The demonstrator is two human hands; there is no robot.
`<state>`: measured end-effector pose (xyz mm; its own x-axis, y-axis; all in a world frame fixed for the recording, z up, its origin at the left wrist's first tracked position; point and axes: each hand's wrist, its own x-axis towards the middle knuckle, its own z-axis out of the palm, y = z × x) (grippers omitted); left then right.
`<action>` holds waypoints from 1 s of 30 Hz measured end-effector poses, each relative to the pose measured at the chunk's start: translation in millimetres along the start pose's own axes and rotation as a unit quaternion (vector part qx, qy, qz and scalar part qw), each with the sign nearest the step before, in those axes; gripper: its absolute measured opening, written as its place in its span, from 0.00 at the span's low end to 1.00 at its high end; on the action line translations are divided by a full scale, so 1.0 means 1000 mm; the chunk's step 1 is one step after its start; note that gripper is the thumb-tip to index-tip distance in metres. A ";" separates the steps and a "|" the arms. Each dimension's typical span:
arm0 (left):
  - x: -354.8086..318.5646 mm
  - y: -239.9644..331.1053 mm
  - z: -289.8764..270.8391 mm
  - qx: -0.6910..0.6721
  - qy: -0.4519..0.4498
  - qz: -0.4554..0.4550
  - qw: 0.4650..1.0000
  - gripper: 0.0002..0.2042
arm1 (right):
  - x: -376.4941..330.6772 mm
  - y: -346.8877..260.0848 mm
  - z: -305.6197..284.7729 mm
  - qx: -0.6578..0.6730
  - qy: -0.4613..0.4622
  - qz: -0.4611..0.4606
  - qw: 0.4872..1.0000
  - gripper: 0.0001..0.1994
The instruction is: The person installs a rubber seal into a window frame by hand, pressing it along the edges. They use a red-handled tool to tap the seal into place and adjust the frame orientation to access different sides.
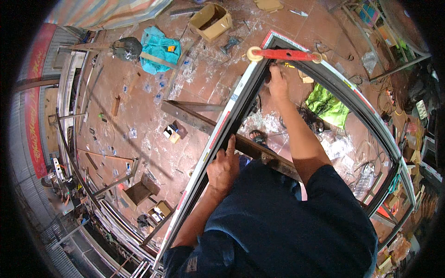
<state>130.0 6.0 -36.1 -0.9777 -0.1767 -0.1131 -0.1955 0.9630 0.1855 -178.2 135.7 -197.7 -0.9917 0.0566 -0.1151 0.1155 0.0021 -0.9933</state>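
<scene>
A large dark window frame (pixel 230 121) with white, red-printed edge tape lies raised in front of me, its far corner at the top. My left hand (pixel 223 169) rests on its left side, index finger stretched along the dark profile and the other fingers bent. Farther up, my right hand (pixel 278 83) is closed at the inner edge near the corner; its fingertips are partly hidden, and what they grip is unclear. Just beyond it, a red hand roller (pixel 287 55) with round cream ends lies across the corner.
Beneath the frame runs a metal support beam (pixel 190 116). On the tiled floor lie an open cardboard box (pixel 211 22), a turquoise cloth (pixel 161 50), a drill (pixel 230 44) and a bright green sheet (pixel 327 105). Long metal profiles (pixel 118 222) line the left side.
</scene>
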 end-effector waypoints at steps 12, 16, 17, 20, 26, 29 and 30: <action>0.003 -0.001 0.001 0.005 0.031 0.014 0.999 0.37 | 0.008 -0.028 0.011 -0.011 0.087 -0.113 0.990 0.19; 0.003 -0.001 0.002 -0.014 0.026 0.000 1.000 0.37 | -0.001 -0.040 0.019 0.078 0.131 -0.076 0.985 0.13; 0.002 0.002 -0.001 -0.005 0.024 -0.003 1.000 0.36 | -0.003 -0.049 0.021 0.137 0.137 -0.019 0.981 0.13; 0.005 0.000 0.005 0.011 0.040 0.005 0.999 0.36 | 0.006 -0.049 0.033 0.242 0.179 -0.011 0.954 0.14; 0.004 -0.004 0.010 0.025 0.083 0.020 0.996 0.36 | -0.005 -0.077 0.044 0.353 0.179 0.039 0.918 0.16; 0.002 -0.002 0.008 0.006 0.042 -0.006 0.999 0.37 | -0.010 -0.100 0.044 0.344 0.187 0.084 0.916 0.15; 0.003 -0.003 0.009 0.002 0.062 0.001 0.998 0.37 | -0.010 -0.112 0.045 0.350 0.192 0.100 0.911 0.15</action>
<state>128.2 4.4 -45.5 -0.9803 -0.1973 0.0082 -0.1926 0.9645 0.1809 -184.1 90.2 -86.1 -0.8464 0.3326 -0.4158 0.0936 -0.6758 -0.7311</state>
